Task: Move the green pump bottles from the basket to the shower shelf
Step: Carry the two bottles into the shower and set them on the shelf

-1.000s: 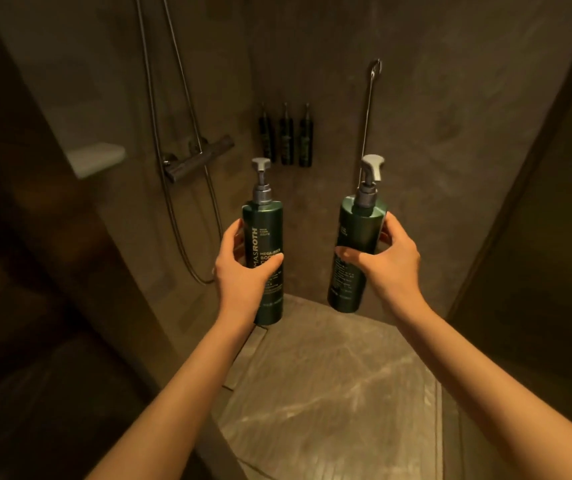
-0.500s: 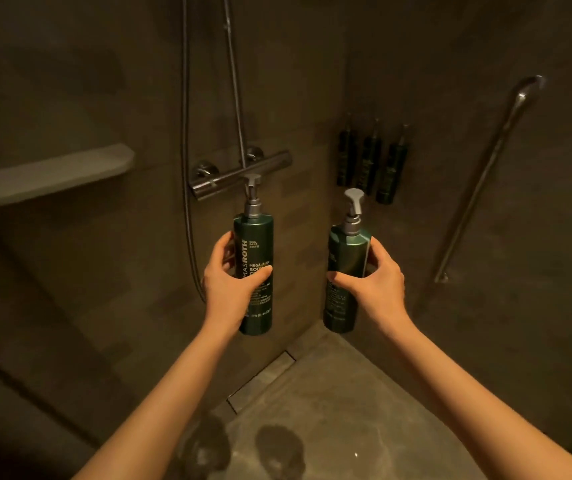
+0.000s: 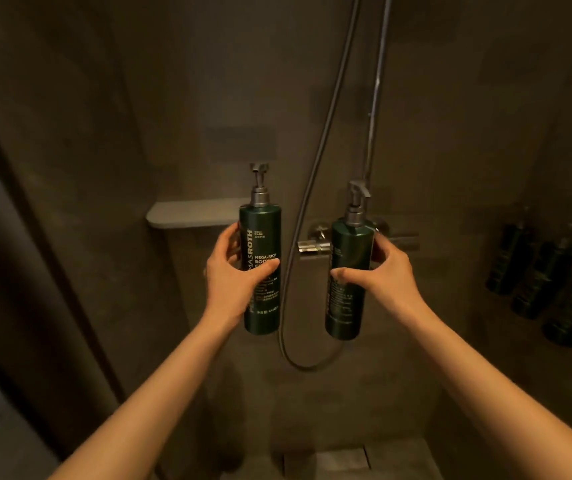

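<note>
I hold two dark green pump bottles upright in front of the shower wall. My left hand (image 3: 232,271) grips the left green bottle (image 3: 261,223), whose pale lettering faces me. My right hand (image 3: 381,275) grips the right green bottle (image 3: 348,244), held slightly lower and tilted a little. The pale shower shelf (image 3: 187,213) juts from the wall just behind and left of the left bottle, near its shoulder height. The basket is not in view.
A shower hose (image 3: 312,188) loops down between the two bottles, with the chrome mixer valve (image 3: 312,242) behind the right bottle. Three small dark bottles (image 3: 537,282) hang on the right wall. A dark door frame (image 3: 18,237) borders the left. The floor drain (image 3: 333,459) lies below.
The view has swung left, so the shelf now sits centre, right behind the left bottle. Both hands still hold their bottles and have come closer to the wall.
</note>
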A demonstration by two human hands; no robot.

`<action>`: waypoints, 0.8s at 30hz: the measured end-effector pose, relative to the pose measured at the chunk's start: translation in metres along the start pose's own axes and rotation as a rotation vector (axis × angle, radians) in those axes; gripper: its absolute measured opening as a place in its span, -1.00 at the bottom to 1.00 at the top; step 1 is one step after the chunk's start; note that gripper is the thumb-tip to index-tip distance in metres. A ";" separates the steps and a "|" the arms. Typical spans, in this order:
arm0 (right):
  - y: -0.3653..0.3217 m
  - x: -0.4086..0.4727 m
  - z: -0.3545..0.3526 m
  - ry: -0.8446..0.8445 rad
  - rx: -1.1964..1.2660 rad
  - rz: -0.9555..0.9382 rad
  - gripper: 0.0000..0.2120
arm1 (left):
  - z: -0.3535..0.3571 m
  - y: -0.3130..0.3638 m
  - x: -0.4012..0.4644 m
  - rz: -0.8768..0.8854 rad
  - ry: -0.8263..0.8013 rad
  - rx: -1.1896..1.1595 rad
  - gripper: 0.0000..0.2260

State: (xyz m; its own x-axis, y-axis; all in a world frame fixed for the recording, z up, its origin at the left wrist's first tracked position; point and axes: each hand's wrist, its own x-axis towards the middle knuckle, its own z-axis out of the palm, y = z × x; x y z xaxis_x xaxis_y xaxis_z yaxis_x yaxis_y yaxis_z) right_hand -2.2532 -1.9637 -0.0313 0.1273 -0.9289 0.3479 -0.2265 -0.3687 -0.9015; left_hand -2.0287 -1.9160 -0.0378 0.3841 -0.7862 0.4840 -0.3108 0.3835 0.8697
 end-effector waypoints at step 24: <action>-0.092 0.263 0.132 -0.431 0.334 -0.267 -0.42 | -0.058 0.005 0.216 0.161 0.446 0.220 -0.32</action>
State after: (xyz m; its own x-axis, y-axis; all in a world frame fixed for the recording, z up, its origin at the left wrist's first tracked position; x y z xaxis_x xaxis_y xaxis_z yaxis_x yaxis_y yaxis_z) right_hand -2.0717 -2.1695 0.1095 0.5338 -0.6815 0.5005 0.1735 -0.4910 -0.8537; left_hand -1.8964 -2.0561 0.0767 0.6345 -0.4240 0.6463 -0.5537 0.3341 0.7628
